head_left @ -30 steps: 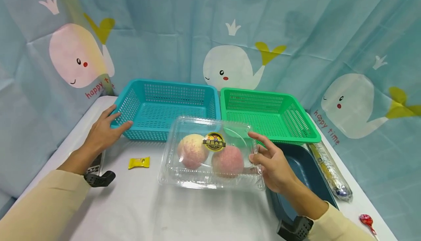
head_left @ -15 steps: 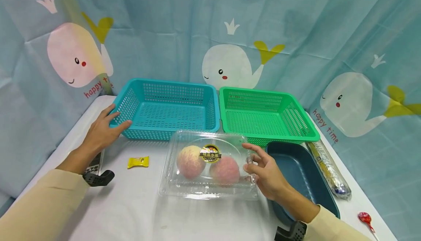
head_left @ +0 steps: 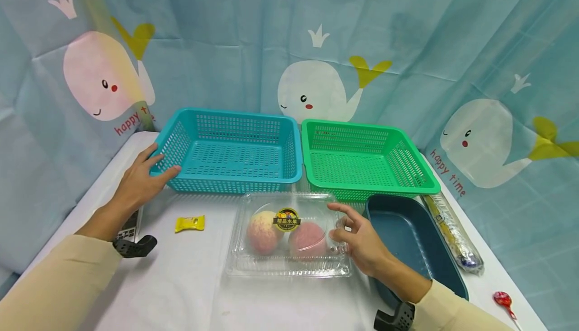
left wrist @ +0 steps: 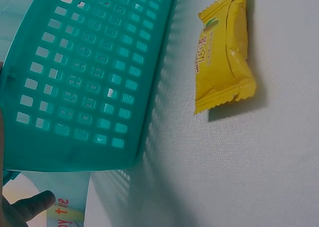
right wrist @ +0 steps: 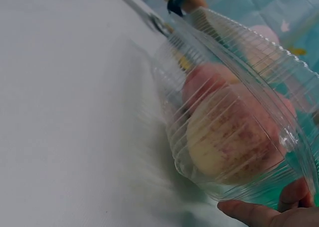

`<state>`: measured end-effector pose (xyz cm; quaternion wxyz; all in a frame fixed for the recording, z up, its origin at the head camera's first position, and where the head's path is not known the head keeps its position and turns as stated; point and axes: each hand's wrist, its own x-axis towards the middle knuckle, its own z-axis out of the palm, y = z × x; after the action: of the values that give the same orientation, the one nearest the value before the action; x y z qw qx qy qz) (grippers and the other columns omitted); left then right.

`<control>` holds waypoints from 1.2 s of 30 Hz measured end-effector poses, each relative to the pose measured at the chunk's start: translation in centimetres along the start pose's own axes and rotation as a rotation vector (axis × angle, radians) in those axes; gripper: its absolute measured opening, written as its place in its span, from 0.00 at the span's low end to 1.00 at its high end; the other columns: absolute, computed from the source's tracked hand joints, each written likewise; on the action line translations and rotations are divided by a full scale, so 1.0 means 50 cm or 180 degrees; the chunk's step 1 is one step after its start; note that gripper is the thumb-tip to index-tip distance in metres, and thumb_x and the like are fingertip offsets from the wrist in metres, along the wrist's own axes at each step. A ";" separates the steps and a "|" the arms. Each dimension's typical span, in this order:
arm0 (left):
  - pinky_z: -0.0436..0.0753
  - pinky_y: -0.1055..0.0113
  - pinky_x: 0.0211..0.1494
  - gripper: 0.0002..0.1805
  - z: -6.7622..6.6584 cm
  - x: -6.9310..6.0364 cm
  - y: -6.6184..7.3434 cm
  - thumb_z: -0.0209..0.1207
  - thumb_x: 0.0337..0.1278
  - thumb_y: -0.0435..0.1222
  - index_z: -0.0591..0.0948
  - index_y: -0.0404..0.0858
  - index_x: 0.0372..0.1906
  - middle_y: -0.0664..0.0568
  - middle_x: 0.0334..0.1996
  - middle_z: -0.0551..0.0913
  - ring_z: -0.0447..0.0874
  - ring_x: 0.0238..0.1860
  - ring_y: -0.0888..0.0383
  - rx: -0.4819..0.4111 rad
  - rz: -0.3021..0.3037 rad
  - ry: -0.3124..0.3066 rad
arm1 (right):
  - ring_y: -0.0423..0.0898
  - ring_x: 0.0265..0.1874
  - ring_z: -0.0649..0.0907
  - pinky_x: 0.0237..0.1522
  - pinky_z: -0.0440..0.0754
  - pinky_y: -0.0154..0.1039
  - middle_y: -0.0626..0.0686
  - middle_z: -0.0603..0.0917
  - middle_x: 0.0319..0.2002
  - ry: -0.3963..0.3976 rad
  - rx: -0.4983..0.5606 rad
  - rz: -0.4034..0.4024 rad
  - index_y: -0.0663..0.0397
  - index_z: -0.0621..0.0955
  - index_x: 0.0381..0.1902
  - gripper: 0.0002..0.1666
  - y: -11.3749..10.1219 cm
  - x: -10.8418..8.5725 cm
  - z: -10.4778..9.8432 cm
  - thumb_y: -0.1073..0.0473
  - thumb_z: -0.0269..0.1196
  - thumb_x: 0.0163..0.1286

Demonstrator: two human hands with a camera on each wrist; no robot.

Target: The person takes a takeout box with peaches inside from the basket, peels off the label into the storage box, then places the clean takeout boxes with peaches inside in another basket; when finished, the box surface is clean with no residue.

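Observation:
A clear plastic clamshell box (head_left: pixel 289 265) with a black and gold label stands at the table's middle. Inside it show two peaches, a yellow-pink one (head_left: pixel 264 233) and a pinker one (head_left: pixel 307 239). My right hand (head_left: pixel 362 240) holds the box's right edge, index finger stretched along it. From close by, the right wrist view shows the thumb (right wrist: pixel 244 212) at the box's rim. At the left, my left hand (head_left: pixel 140 180) touches the front left corner of the blue basket (head_left: pixel 226 185), fingers spread. A yellow candy packet (head_left: pixel 190 223) lies near that hand.
A green basket (head_left: pixel 371 190) stands beside the blue one at the back. Right of the box lies a dark blue tray (head_left: pixel 407 235). Farther right are a long plastic-wrapped item (head_left: pixel 454 235) and a red lollipop (head_left: pixel 503 300). A printed curtain (head_left: pixel 253 44) hangs behind.
My right hand has brought the clamshell box down and toward me, away from the baskets' front edges. The box now sits flatter. My left hand has stayed at the blue basket.

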<state>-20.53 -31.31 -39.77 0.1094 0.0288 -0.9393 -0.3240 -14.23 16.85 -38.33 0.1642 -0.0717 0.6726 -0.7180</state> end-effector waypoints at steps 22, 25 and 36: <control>0.53 0.25 0.58 0.49 -0.049 -0.001 0.029 0.50 0.65 0.58 0.45 0.31 0.75 0.29 0.72 0.42 0.41 0.69 0.27 0.0226 0.0085 -0.0329 | 0.51 0.33 0.73 0.31 0.77 0.43 0.59 0.71 0.36 -0.0038 -0.1145 0.0339 0.43 0.72 0.65 0.35 -0.011 0.004 -0.020 0.63 0.67 0.61; 0.54 0.23 0.55 0.49 -0.068 -0.007 0.058 0.53 0.64 0.57 0.44 0.35 0.76 0.26 0.71 0.45 0.43 0.68 0.25 0.0308 0.0180 -0.0243 | 0.52 0.35 0.74 0.34 0.79 0.45 0.60 0.72 0.38 -0.0064 -0.1207 0.0359 0.40 0.72 0.66 0.34 -0.011 0.003 -0.023 0.62 0.67 0.61; 0.48 0.21 0.56 0.46 -0.119 -0.064 0.178 0.57 0.62 0.55 0.47 0.52 0.78 0.37 0.75 0.42 0.39 0.71 0.30 0.0197 0.0604 0.0080 | 0.53 0.37 0.77 0.35 0.81 0.47 0.61 0.70 0.44 -0.0092 -0.1380 0.0268 0.44 0.69 0.69 0.37 -0.020 -0.004 -0.032 0.59 0.67 0.63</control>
<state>-15.95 -27.49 -30.36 0.1503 -0.0529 -0.9459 -0.2827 -14.72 18.47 -37.47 0.1844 -0.0875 0.8112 -0.5480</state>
